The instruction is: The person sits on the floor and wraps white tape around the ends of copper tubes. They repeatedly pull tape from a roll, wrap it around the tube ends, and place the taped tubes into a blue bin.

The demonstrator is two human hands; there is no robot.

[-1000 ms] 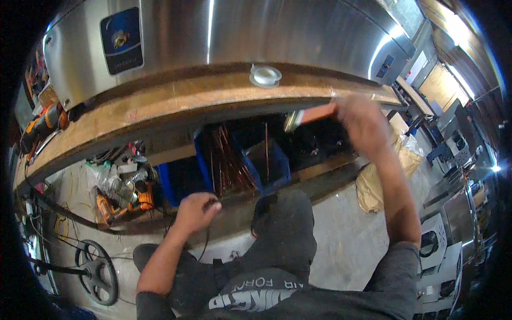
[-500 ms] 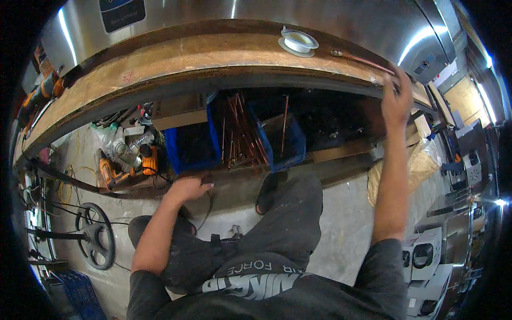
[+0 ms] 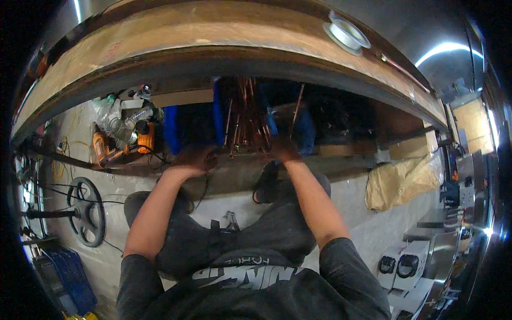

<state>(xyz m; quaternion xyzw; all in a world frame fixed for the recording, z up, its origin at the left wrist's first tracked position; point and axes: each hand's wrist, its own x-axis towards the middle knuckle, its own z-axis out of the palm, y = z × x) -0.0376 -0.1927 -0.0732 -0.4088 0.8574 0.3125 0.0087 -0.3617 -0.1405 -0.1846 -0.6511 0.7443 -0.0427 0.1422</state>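
– Under the long brown wooden surface (image 3: pixel 160 34), where exactly were the hands?

– Down low. The left hand (image 3: pixel 193 158) was right by the near edge of the left blue plastic bin (image 3: pixel 170 128), and the right hand (image 3: pixel 283 150) was just beside the lower ends of a bundle of thin copper-coloured metal rods (image 3: pixel 247 120).

– Fingers spread or clamped on something?

– Honestly couldn't make it out for either one, too dark and smeary. The hands were apart, with rod ends between them.

– Why'd the rods sit like that?

– My guess: the left bin and the right blue plastic bin (image 3: pixel 308 134) kept them bunched. One single upright copper-coloured rod (image 3: pixel 297 109) stood off by the right bin. The round white spool (image 3: pixel 348 35) sat up on the surface, probably parked out of the way.

– Any brands or labels?

– Pale block lettering (image 3: pixel 274 273) crossed the dark shirt (image 3: pixel 250 305), partly creased. Saw nothing legible on the bins or spool.
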